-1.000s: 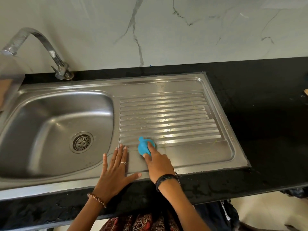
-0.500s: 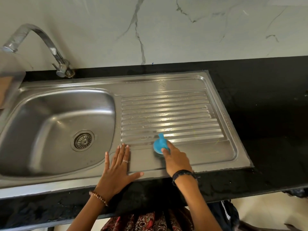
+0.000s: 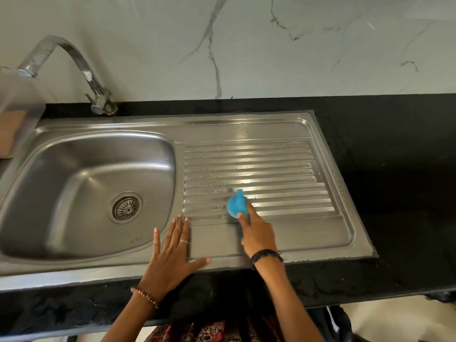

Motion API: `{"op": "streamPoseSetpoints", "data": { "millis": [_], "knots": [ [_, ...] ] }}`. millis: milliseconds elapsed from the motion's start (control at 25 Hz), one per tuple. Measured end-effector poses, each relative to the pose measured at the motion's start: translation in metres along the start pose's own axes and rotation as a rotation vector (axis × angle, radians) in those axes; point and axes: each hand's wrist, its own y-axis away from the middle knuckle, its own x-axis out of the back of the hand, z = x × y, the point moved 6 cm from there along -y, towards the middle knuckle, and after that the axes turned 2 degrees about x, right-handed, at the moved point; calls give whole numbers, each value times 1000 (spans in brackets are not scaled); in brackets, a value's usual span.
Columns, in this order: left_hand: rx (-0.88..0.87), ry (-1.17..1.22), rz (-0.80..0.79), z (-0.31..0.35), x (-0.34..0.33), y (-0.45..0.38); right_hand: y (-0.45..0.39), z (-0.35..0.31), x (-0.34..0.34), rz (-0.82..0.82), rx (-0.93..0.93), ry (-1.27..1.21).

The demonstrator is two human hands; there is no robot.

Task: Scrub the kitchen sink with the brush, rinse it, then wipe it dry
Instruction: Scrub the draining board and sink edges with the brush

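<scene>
Head view looks down on the steel sink set in a black counter; the sink's drain serves as the landmark; the drain sits at the bottom of the basin, w/ the faucet rising behind it, spout curving to the left; right of the drain lies the ribbed drainboard, wet w/ small droplets; the blue brush stands on the near ribs of the drainboard, well to the right of the drain; right hand grips the brush from the near side, fingers curled round its handle, index finger laid on top of the blue head; the bristles look pressed to the metal, though the hand and blur hide the contact; left hand lies flat on the sink's front rim, just right of and nearer than the drain, fingers straight and slightly spread, thumb out to the right; a ring on one finger; beaded bracelet on the left wrist, dark band on the right wrist; marble-look wall behind the faucet.
</scene>
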Motion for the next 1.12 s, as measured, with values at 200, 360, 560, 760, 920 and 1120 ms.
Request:
{"op": "streamPoseSetpoints", "data": {
  "millis": [200, 360, 560, 760, 920, 1120],
  "knots": [
    [13, -12, -26, -11, 5, -3, -4, 6, 24, 126, -67, 109],
    [35, -97, 20, -35, 19, 5, 7, -44, -58, -148, 86, -54],
    [433, 166, 338, -160, 88, 53, 23, -163, -120, -256, 372, -97],
    [891, 485, 678, -301, 152, 142, 70, -295, -245, -649, 609, -154],
    [1036, 634, 696, -383, 177, 147, 64, -370, -342, -652, 691, -107],
    [1118, 1116, 681, -455, 177, 111, 36, -422, -423, -625, 708, 24]
  ]
}}
